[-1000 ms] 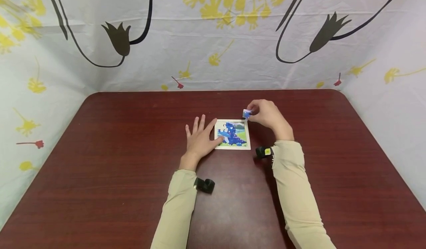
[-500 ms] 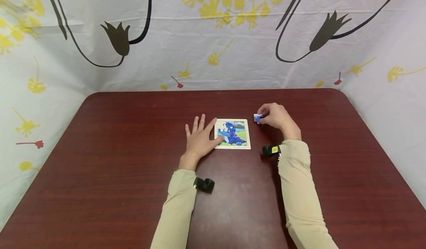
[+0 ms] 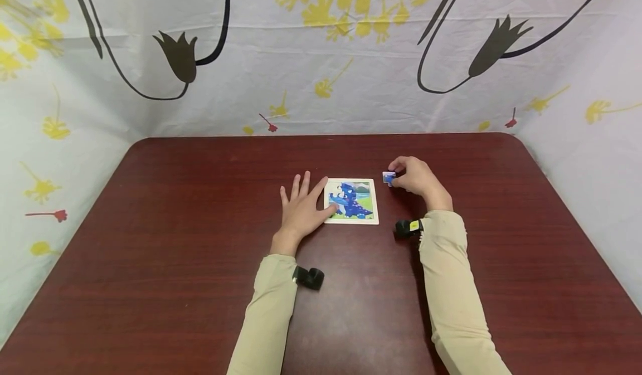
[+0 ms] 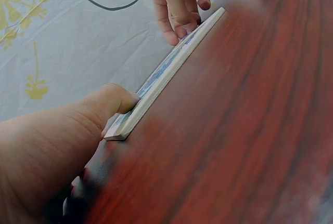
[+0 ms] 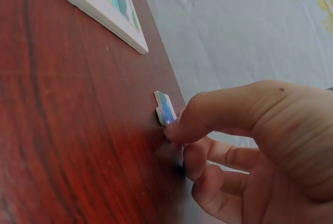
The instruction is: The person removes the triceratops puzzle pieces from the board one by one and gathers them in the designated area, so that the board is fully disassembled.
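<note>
A small jigsaw puzzle with a white frame (image 3: pixel 375 202) and a blue dinosaur picture lies flat on the table. My left hand (image 3: pixel 301 210) rests at its left side, fingers spread straight; the thumb lies on the picture's lower left, as the left wrist view also shows. Right of the frame, my right hand (image 3: pixel 416 179) pinches a blue and white puzzle piece (image 3: pixel 388 178) between thumb and fingers. In the right wrist view the piece (image 5: pixel 165 108) stands out past the thumb tip, close over the table, apart from the frame's corner (image 5: pixel 140 47).
The dark red wooden table (image 3: pixel 175 224) reaches to a white patterned cloth (image 3: pixel 301 57) hung behind it and at both sides. A black camera strap (image 3: pixel 309 278) sits on the left wrist, another camera (image 3: pixel 405 228) on the right.
My right hand has moved right with the puzzle piece, from over the frame's top right corner to beside it, then stayed about there. My left hand has not moved.
</note>
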A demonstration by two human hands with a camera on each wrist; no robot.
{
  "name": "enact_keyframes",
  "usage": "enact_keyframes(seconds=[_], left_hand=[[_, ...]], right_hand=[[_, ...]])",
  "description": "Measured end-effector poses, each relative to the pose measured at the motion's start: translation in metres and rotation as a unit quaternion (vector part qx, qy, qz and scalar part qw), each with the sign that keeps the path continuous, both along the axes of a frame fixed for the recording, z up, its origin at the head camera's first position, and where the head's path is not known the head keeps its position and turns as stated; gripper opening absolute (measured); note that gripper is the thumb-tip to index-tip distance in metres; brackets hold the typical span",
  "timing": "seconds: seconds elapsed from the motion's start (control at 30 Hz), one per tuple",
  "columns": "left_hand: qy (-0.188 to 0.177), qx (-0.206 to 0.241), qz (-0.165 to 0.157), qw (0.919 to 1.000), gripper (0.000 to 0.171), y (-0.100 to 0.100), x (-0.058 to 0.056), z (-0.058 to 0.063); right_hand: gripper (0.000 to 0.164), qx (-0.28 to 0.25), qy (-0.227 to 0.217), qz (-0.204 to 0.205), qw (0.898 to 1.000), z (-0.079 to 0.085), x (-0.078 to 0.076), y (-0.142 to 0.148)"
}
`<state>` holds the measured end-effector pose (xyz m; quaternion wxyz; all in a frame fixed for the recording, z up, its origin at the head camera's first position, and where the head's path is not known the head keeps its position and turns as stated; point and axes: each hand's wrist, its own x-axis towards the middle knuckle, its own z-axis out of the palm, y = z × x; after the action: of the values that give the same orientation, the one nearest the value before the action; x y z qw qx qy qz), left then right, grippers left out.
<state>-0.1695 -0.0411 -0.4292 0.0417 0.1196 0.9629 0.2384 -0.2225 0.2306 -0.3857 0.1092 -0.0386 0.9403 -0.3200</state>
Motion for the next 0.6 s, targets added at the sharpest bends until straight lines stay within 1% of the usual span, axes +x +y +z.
enact_keyframes(seconds=[0.13, 0.23, 0.3, 0.4, 0.5, 0.6], left_hand=[[0.001, -0.001, -0.001, 1.0000, 0.075, 0.000, 0.000, 0.000], [0.001, -0.002, -0.001, 1.0000, 0.075, 0.001, 0.000, 0.001], [0.000, 0.000, -0.001, 1.0000, 0.075, 0.000, 0.000, 0.000], [-0.001, 0.002, 0.000, 1.0000, 0.075, 0.000, 0.000, 0.000], [-0.001, -0.001, 0.001, 1.0000, 0.075, 0.000, 0.000, 0.000], [-0.002, -0.002, 0.003, 1.0000, 0.075, 0.001, 0.000, 0.000]], right_hand=[[0.039, -0.009, 0.004, 0.001, 1.000, 0.002, 0.001, 0.000], [0.040, -0.011, 0.028, 0.005, 1.000, 0.008, 0.002, -0.001], [0.037, -0.011, 0.050, 0.010, 0.999, 0.014, 0.003, -0.003], [0.032, -0.012, 0.073, 0.027, 0.997, 0.022, 0.005, -0.010], [0.027, -0.007, 0.075, 0.052, 0.996, 0.026, 0.006, -0.021], [0.024, 0.004, 0.067, 0.079, 0.995, 0.026, 0.006, -0.034]])
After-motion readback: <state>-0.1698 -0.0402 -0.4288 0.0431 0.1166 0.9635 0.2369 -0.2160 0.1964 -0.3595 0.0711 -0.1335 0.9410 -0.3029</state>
